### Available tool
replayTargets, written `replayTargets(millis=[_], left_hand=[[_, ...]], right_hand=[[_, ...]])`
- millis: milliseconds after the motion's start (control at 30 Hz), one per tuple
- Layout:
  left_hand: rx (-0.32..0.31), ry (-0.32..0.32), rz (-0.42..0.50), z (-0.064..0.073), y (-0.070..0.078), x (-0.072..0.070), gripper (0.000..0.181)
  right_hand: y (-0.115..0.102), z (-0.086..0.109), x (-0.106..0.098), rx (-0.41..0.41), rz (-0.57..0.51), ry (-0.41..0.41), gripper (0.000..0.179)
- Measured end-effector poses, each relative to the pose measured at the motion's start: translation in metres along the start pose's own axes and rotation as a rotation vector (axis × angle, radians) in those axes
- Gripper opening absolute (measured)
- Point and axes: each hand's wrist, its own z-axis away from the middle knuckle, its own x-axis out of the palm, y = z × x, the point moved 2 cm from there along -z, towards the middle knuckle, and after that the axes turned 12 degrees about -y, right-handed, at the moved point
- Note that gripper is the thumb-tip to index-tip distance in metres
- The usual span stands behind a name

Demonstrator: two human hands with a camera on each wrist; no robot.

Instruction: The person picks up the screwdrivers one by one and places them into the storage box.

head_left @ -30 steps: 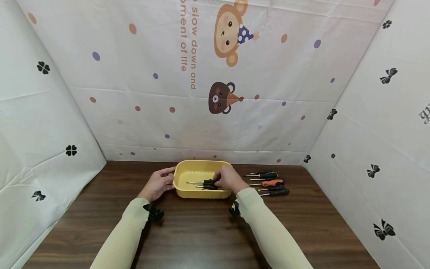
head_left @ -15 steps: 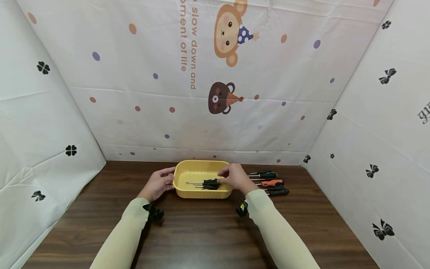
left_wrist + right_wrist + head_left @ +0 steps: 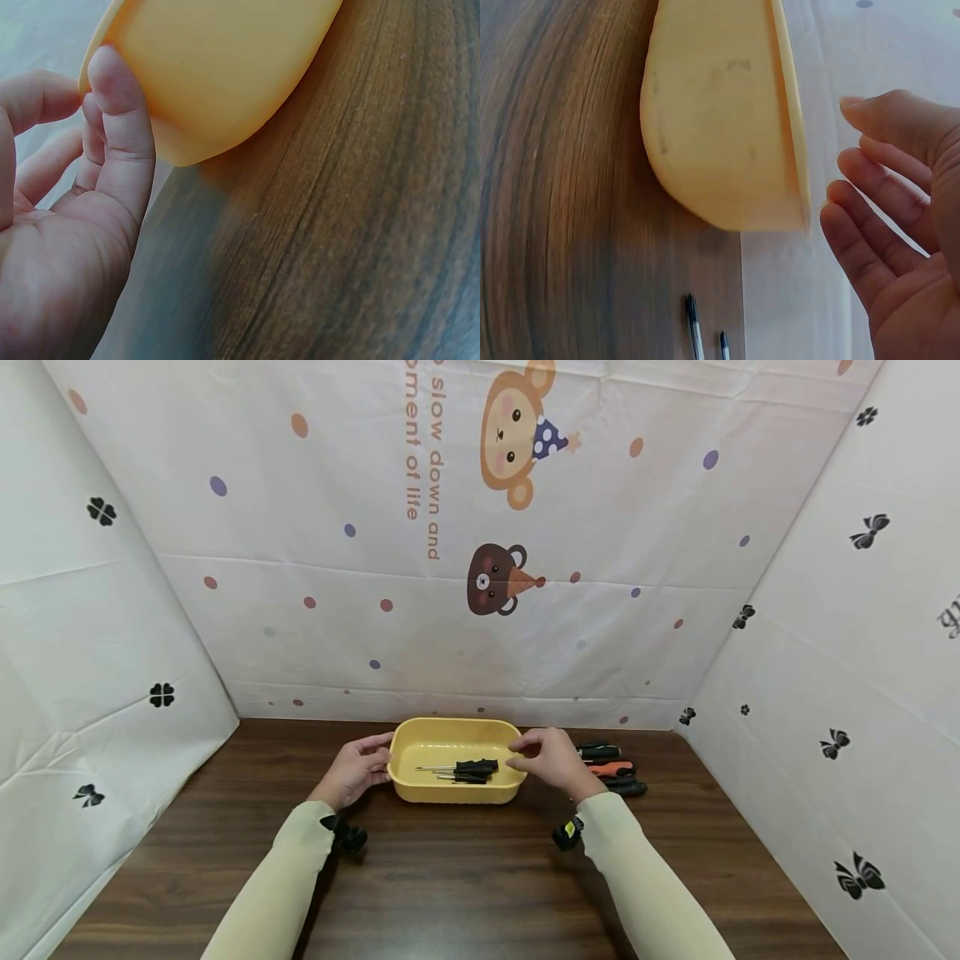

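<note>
Right hand (image 3: pixel 556 762) farther right, near tray (image 3: pixel 450 794)

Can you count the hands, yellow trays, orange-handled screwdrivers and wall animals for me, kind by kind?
Hands: 2 (left hand, right hand)
Yellow tray: 1
Orange-handled screwdriver: 1
Wall animals: 2 (monkey, bear)
Total: 6

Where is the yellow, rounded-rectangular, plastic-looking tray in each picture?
Head: the tray sits below centre, between both hands.
Left wrist: at the top, cut off by the edge, beside the bare left hand.
Right wrist: upper middle, also cut off, left of the bare right hand.
Shared landmark: flat, dark brown, wood-grain tabletop.
</note>
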Motion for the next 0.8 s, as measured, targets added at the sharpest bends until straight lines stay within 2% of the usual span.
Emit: replayTargets(millis=[267,500,567,800], left_hand=[[0.007,0.002,-0.004,0.002,-0.001,-0.002,0.055],[0.003,0.006,-0.012,0.001,-0.002,-0.001,0.055],[0.001,0.009,-0.013,0.000,-0.003,-0.001,0.055],[-0.003,0.016,-0.019,-0.001,-0.003,-0.001,0.055]], right_hand=[[0.014,0.018,-0.017,-0.003,-0.104,0.018,0.032],[0.033,0.043,-0.031,-0.040,-0.206,0.038,0.033],[0.040,0.050,-0.034,-0.056,-0.205,0.045,0.032],[0.062,0.071,-0.043,-0.037,-0.166,0.055,0.033]])
